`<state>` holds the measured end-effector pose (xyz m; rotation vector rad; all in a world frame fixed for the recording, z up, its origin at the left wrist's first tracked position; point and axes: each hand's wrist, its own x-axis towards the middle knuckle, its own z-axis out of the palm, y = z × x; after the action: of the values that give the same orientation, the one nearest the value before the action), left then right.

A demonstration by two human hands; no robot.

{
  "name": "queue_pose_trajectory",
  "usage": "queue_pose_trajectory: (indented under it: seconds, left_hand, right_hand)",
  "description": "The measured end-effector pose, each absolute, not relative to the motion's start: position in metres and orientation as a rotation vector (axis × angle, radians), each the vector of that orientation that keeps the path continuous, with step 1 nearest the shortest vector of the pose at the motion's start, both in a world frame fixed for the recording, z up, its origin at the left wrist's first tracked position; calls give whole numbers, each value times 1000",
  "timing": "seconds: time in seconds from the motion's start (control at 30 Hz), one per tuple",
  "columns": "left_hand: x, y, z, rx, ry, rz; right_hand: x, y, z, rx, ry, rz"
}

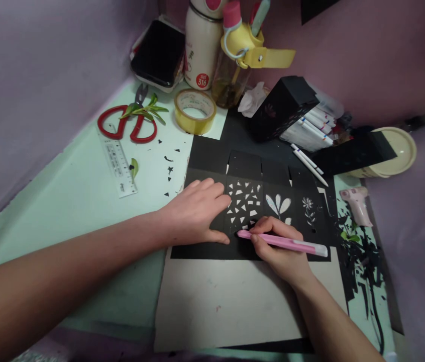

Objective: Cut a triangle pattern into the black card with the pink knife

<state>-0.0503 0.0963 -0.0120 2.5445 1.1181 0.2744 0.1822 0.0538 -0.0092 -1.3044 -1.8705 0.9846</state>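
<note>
My left hand [201,213] lies flat on the black card [201,251], fingers stretched out and holding nothing, beside a patch of small cut-out shapes. In my right hand [282,249] is a slim pink craft knife [284,242], gripped like a pen. Its tip end points left and meets the card just below the cut-outs; the blade itself is too small to make out. Leaf-shaped and flower-shaped openings show in the card to the right. A pale board [223,301] lies underneath the card.
Red-handled scissors [127,123], a clear ruler [120,166] and a tape roll [195,111] lie left and back. Bottles [203,50] stand behind. A black box [284,105], white pens [308,163], a pink glue gun [356,206] and black scraps [365,261] are on the right.
</note>
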Motion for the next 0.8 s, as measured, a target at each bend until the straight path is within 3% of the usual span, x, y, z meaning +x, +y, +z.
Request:
queue_pose_trajectory:
  seconds: [0.8]
  left_hand:
    - [-49, 97, -13, 2534, 1127, 272]
  right_hand:
    - [179, 51, -9, -1247, -1907, 996]
